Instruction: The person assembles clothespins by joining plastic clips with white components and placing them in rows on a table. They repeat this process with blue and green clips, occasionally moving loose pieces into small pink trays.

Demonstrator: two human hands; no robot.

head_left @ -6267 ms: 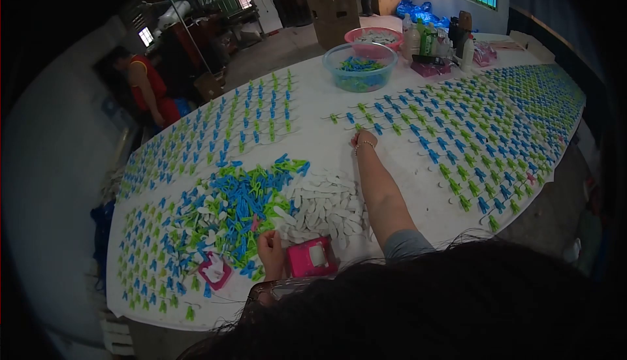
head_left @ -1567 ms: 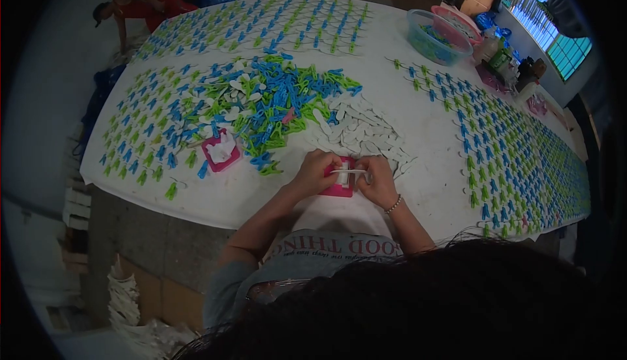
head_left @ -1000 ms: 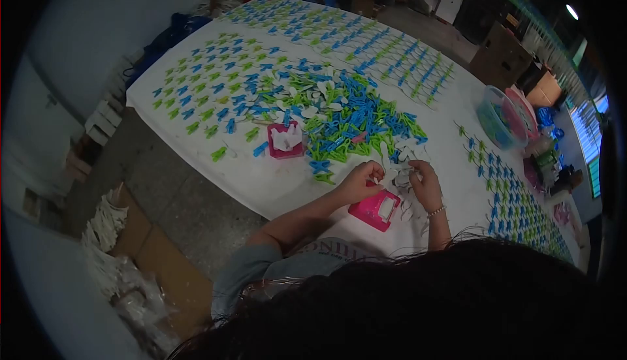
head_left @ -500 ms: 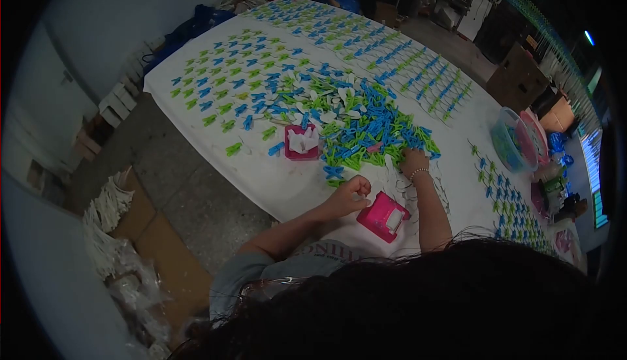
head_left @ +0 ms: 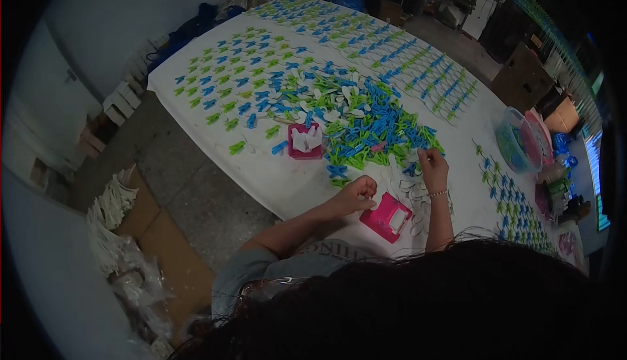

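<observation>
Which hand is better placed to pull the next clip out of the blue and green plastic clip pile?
Right. The right hand is at the edge of the blue and green plastic clip pile; the left hand is curled beside the pink block.

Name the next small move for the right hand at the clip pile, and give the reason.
Probably bring the right hand back to the pink block. It is at the near edge of the blue and green clip pile, fingers seemingly pinched on a clip, while the left hand waits curled beside the block.
</observation>
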